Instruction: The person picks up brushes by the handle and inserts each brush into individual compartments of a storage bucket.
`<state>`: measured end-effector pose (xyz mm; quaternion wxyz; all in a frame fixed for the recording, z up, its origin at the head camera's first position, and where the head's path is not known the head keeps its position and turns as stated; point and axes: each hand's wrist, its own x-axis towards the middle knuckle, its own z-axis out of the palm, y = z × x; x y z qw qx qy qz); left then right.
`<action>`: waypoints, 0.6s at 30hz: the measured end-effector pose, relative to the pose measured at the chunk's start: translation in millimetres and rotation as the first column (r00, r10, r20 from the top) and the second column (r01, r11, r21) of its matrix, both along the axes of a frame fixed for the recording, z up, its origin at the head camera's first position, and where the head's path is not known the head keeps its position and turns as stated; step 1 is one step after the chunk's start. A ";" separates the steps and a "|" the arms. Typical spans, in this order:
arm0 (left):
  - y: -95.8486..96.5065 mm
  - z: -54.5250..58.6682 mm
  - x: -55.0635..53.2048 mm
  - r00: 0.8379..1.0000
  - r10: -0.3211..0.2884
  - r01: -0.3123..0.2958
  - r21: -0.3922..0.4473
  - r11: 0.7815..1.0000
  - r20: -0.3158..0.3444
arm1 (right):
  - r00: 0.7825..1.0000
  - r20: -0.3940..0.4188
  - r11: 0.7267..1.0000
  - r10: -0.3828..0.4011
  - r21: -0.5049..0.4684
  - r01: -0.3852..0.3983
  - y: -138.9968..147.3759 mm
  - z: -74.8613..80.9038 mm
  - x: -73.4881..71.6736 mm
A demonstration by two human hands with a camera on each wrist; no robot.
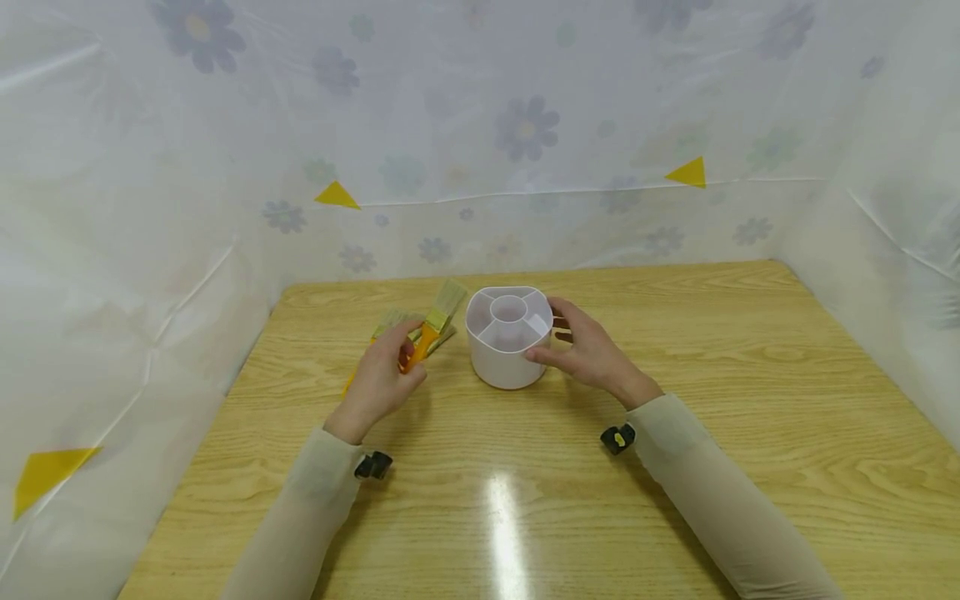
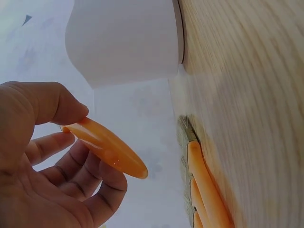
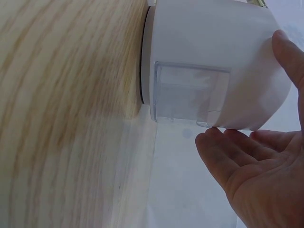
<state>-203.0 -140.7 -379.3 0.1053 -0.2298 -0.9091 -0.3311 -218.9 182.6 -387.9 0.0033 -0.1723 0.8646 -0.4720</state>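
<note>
My left hand (image 1: 378,379) pinches a paintbrush (image 1: 426,342) by its orange handle, bristles pointing up and to the right. In the left wrist view the handle (image 2: 109,149) lies between thumb and fingers, raised off the table. Behind that hand several more paintbrushes (image 2: 206,185) with orange handles lie on the tabletop, partly hidden in the head view. A white round organizer (image 1: 508,368) with a central cup and divided compartments stands upright to the right. My right hand (image 1: 592,350) holds its right side, thumb at the front and fingers around the far side.
The wooden table (image 1: 570,500) reaches back to a flower-patterned plastic sheet (image 1: 465,125). Translucent sheeting also hangs at the left and right. A clear window or small drawer (image 3: 190,92) sits low in the organizer's wall.
</note>
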 end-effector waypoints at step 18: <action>2.7 1.4 1.5 0.999 -0.011 0.013 0.044 0.999 -0.038 | 1.000 -0.011 1.000 0.002 0.006 -0.002 -0.1 0.0 -0.7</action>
